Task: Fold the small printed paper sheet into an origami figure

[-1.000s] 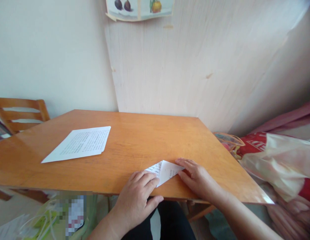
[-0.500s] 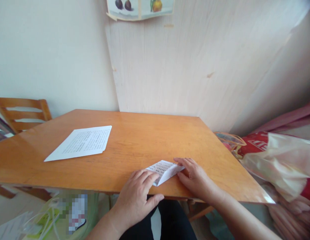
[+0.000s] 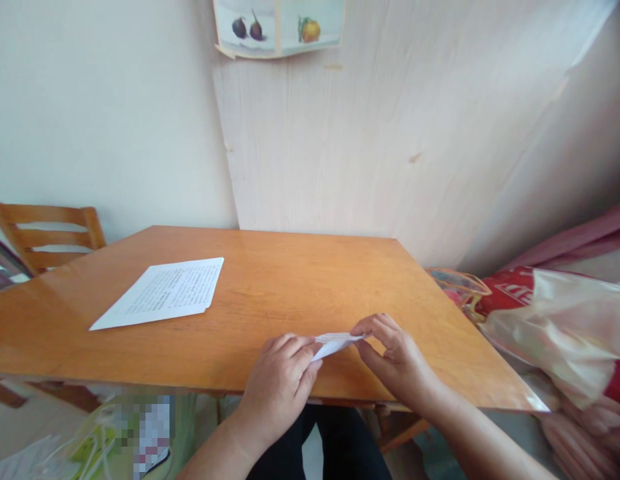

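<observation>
A folded sheet of white printed paper (image 3: 336, 345) is held between my two hands, tilted up over the near edge of the wooden table (image 3: 300, 280). My left hand (image 3: 283, 373) grips its left end, thumb below and fingers on top. At the other end, my right hand (image 3: 390, 347) pinches the right tip between thumb and fingers. The paper's pale underside faces me, and a thin strip of its upper face shows. My left fingers hide its left part.
A stack of printed sheets (image 3: 165, 290) lies on the table's left side. Behind it stands a wooden chair (image 3: 55, 233). Bags (image 3: 555, 313) are piled beyond the right edge. A plastic bag (image 3: 103, 433) sits below the table at left. Fruit pictures (image 3: 280, 30) hang on the wall.
The folded paper has tipped up from lying on the table, so its printed face now shows only as a strip. My left thumb has closed under it. The view has shifted slightly.
</observation>
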A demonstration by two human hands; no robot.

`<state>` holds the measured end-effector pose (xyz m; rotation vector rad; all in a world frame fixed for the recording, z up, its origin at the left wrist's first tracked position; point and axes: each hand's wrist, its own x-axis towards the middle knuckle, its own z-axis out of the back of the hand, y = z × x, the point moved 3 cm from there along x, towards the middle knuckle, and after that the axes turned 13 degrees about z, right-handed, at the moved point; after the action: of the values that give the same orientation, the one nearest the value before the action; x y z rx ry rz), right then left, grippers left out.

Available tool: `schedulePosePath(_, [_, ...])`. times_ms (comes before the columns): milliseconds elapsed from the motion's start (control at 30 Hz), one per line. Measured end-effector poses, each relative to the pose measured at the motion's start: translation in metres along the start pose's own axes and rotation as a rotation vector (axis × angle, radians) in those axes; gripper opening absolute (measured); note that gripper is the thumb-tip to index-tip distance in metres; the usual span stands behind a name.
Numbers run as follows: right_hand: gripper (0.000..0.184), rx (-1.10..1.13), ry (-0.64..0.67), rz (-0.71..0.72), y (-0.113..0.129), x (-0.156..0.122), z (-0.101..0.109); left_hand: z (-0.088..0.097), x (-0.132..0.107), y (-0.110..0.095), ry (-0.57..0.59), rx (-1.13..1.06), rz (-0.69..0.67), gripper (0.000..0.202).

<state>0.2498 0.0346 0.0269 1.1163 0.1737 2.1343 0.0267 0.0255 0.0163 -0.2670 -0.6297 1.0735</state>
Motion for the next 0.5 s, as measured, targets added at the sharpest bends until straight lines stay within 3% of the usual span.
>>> schedulePosePath(133, [0.05, -0.071, -0.203, -0.047, -0.003, 0.005, 0.005, 0.007, 0.014, 0.005, -0.019, -0.24, 0.202, 0.03])
schedulePosePath(200, [0.052, -0.036, -0.256, -0.122, -0.007, 0.006, 0.005, 0.011, 0.021, 0.01, -0.022, -0.409, 0.342, 0.038])
schedulePosePath(333, [0.048, 0.129, -0.259, -0.213, -0.012, 0.005, -0.005, 0.013, 0.031, 0.017, -0.031, -0.742, 0.478, 0.04])
schedulePosePath(500, [0.046, 0.287, -0.189, -0.327, -0.019, 0.005, -0.022, 0.01, 0.035, 0.017, -0.013, -0.926, 0.514, 0.043])
